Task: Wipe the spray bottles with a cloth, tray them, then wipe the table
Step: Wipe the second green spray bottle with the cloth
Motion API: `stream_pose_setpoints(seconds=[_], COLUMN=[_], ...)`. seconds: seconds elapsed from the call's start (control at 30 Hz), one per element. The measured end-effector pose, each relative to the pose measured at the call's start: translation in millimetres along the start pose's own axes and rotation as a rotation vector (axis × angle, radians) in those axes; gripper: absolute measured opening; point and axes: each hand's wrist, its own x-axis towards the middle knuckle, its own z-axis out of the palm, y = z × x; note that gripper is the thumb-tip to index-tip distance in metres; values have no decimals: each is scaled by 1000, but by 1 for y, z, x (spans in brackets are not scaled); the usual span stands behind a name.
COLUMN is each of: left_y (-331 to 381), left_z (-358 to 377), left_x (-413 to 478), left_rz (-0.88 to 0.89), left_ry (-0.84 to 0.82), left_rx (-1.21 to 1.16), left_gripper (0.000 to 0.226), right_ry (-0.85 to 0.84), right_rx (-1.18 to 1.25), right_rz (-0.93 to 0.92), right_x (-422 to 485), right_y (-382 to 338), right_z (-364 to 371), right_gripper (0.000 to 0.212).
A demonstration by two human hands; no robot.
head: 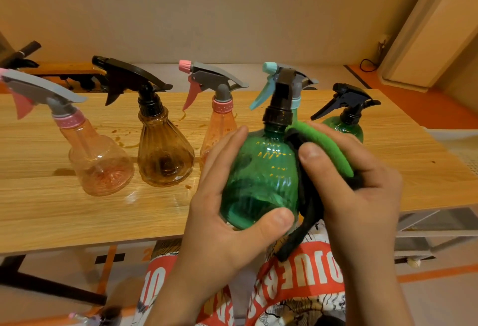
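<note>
Wooden table [64, 212], pale oak grain, spanning the view from the left edge to the right; brown liquid spots and smears lie on its top between and behind the standing bottles. Behind it a plain beige wall [207, 10]; at right a pale door or panel [424, 28] and an orange floor strip [424, 103].

Held above the near edge of the table: green spray bottle [261, 170], translucent and ribbed, with a dark collar and trigger head, upright and tilted slightly. Left hand [219, 212] clamped around its left side and base, fingers up the far flank, thumb across the lower front. Right hand [359, 183] closed on a cloth [326, 150], dark with a bright green edge, and pressing it against the bottle's right side; a dark tail of the cloth hangs down below the bottle.

Standing on the table, left to right: a pink bottle [101, 160] with grey head; an amber bottle [165, 155] with black head; a second pink bottle [219, 124], partly hidden by the left hand; a teal-triggered bottle [271, 77] directly behind the held one, only its head showing; a second green bottle [344, 124] with black head, beyond the right hand
</note>
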Motion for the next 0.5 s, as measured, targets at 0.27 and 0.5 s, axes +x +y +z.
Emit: stream_pose_setpoints(seconds=[0.27, 0.5], left_y=[1, -1], left_z=[-8, -4], left_x=[1, 1], left_rz=[-17, 13], left_ry=[-20, 5], left_rx=[-124, 87], left_gripper=[74, 73], right_ry=[4, 12], right_rx=[12, -22], right_rz=[26, -1], right_x=[-2, -3], right_y=[-2, -3], right_z=[9, 10], right_gripper=[24, 24])
